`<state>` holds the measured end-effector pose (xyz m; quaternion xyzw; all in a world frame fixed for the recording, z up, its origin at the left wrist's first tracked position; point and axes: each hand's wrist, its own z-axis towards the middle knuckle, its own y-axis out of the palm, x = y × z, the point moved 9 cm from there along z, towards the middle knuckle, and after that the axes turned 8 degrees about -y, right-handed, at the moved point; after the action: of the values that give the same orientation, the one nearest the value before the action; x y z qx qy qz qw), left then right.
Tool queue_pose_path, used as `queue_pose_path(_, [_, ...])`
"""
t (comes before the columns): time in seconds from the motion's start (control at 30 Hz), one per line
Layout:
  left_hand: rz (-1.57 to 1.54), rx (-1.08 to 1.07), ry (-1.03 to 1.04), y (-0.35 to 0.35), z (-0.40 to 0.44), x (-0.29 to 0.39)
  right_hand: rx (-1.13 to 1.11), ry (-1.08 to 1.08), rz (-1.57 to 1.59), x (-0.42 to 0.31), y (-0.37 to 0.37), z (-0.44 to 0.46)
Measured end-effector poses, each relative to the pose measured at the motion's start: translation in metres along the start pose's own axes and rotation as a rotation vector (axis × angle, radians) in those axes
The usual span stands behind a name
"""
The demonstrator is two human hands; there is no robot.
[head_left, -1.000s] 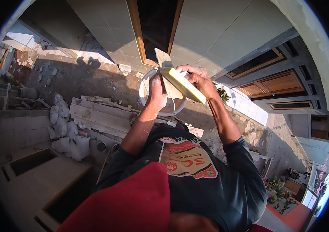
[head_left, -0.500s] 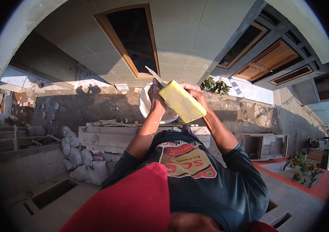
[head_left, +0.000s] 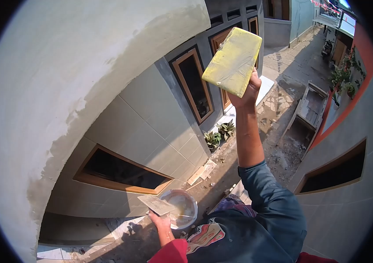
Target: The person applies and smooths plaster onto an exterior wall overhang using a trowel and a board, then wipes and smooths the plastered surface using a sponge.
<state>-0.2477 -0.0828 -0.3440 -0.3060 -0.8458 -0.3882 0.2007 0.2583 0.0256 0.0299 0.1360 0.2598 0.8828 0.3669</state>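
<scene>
My right hand [head_left: 248,90] is raised with the arm stretched out, its fingers closed around a yellow sponge [head_left: 234,61]. The sponge is a thick rectangular block, and its broad side is smeared grey. Low in the view, my left hand [head_left: 161,222] grips a flat trowel [head_left: 156,204] with a rectangular, plaster-stained blade. That blade overlaps the edge of a white bucket [head_left: 194,205] holding a pale, watery mix. To the left of the sponge is a curved plastered surface [head_left: 77,79], with a darker, damp-looking band along its edge.
Below lies a narrow alley, with potted plants [head_left: 220,134] beside the wall. A wooden-framed window [head_left: 125,170] is at lower left. A wooden trough-like frame [head_left: 305,113] lies on the right, near an orange-edged planter [head_left: 342,94]. Board pieces [head_left: 202,172] lie near the bucket.
My hands have moved apart. The right hand has lifted the sponge up, while the left holds the trowel low over the bucket. The view has turned toward the plastered surface.
</scene>
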Motion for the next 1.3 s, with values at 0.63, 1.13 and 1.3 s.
queue_pose_path(0.63, [0.008,0.121,0.029,0.003,-0.002,-0.022,-0.144,0.123,-0.571,0.010,-0.074,0.116])
queue_pose_path(1.13, [0.042,-0.006,0.146,0.004,0.000,-0.028,-0.285,0.126,-0.585,0.028,-0.088,0.134])
queue_pose_path(1.3, [0.078,-0.128,0.217,0.003,-0.003,-0.033,-0.288,0.100,-0.642,0.028,-0.084,0.136])
